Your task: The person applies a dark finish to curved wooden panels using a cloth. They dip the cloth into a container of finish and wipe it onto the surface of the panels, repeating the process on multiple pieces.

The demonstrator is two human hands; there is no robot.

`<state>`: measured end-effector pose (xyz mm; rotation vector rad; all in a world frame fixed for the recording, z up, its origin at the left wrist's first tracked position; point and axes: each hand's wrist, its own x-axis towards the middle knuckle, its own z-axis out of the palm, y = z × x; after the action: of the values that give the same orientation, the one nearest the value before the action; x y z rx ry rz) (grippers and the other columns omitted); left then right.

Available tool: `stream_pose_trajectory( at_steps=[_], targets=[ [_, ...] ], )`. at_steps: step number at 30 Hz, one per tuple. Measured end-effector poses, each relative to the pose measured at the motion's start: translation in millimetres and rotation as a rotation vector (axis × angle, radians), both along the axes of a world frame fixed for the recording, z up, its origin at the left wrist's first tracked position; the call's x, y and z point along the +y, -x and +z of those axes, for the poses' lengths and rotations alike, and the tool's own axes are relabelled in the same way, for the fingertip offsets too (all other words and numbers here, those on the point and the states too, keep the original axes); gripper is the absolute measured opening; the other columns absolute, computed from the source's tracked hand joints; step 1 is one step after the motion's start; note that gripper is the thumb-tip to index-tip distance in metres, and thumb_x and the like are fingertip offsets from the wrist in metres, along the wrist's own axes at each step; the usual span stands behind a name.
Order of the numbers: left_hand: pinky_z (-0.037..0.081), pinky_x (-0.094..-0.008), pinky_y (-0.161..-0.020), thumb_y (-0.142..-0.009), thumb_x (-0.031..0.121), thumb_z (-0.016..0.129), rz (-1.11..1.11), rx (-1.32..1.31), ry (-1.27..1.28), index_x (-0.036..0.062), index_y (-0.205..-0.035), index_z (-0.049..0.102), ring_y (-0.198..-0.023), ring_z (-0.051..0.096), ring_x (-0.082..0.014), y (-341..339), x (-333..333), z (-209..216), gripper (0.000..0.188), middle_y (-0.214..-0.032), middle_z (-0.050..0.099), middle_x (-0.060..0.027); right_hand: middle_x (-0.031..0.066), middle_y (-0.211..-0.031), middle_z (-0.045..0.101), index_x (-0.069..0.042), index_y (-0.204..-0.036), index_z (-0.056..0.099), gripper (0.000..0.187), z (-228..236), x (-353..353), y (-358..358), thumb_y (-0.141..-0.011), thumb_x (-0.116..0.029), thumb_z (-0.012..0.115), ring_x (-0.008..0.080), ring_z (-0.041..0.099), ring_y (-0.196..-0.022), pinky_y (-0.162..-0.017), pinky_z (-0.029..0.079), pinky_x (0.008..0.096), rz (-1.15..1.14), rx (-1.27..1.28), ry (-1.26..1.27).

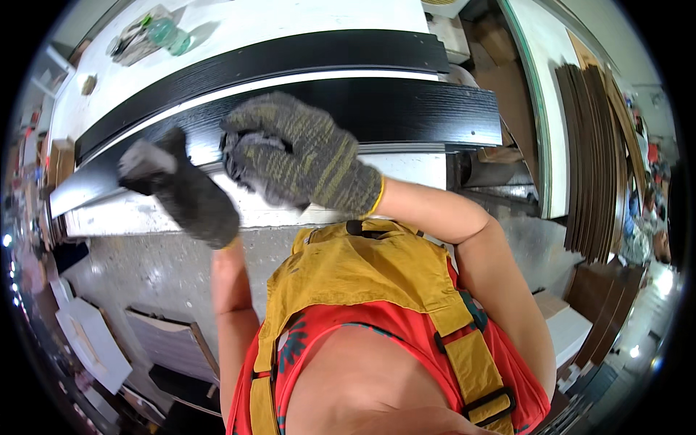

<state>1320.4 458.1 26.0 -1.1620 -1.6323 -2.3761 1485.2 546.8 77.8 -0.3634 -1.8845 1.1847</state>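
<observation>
Both my hands wear dark knit work gloves. My left hand (192, 196) is closed around a small grey block (145, 161), smeared by motion, over the near edge of a long black board (413, 109). A crumpled dark grey cloth (246, 156) is gripped in my right hand (301, 148), just above the same board. The board has a faint wood grain and a small hole near its right end. Behind it lies a second, narrower black board (326, 54), roughly parallel, with a strip of white showing between.
The boards lie on a white table (254, 14), the near one overhanging its right edge. A green plastic bottle (167, 35) rests at the back left. Brown panels (591, 159) lean at the right. On the concrete floor (159, 272) sits a grey-topped panel (170, 341).
</observation>
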Motion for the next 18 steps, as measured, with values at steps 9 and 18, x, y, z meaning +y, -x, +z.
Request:
stream_pose_trajectory(
  at_steps=[9, 18],
  targets=[
    [0.045, -0.0358, -0.099, -0.089, 0.006, 0.062, -0.416, 0.077, 0.631, -0.0025, -0.128, 0.057, -0.108, 0.062, -0.0212, 91.5, -18.1, -25.6, 0.041, -0.115, 0.067, -0.0129, 0.0117, -0.107, 0.059, -0.009, -0.102, 0.065, 0.029, -39.2, 34.5, 44.6, -0.084, -0.029, 0.057, 0.0302, 0.054, -0.104, -0.081, 0.045, 0.0481, -0.381, -0.692, -0.743],
    [0.048, -0.0359, -0.096, -0.088, 0.011, 0.065, -0.479, 0.069, 0.657, 0.0031, -0.126, 0.061, -0.105, 0.063, -0.0202, 81.8, -15.3, -10.5, 0.04, -0.113, 0.068, -0.0105, 0.0075, -0.091, 0.067, -0.017, -0.097, 0.064, 0.016, -52.9, 149.1, -156.3, -0.084, -0.025, 0.061, 0.0288, 0.065, -0.084, -0.071, 0.052, 0.0427, -0.833, -1.346, -0.549]
  ],
)
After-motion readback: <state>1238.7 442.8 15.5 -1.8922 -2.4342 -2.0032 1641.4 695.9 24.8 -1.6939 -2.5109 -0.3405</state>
